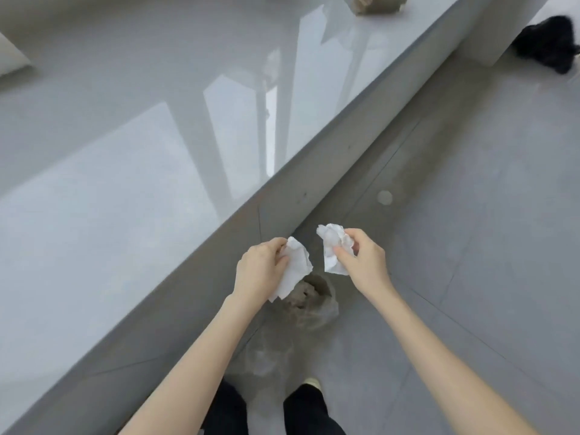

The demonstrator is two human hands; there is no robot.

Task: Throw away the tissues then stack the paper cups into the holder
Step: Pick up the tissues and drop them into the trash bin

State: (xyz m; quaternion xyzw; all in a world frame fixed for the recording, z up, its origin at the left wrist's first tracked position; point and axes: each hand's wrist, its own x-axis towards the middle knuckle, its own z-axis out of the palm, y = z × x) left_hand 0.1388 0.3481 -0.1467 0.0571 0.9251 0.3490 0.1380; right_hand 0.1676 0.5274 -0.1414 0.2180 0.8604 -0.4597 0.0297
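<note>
Two crumpled white tissues sit low in the centre of the frame, one in each hand. The left hand point(262, 268) pinches the left tissue point(295, 271) between thumb and fingers, and the paper hangs down below the grip. The right hand point(361, 262) is closed around the right tissue point(332, 246), which is bunched tighter. The two tissues are near each other but apart. Just below them on the grey floor point(470, 246) stands a blurred bin point(314, 296) with a clear liner. The glossy grey table point(125, 152) fills the upper left. No paper cups or holder can be made out.
</note>
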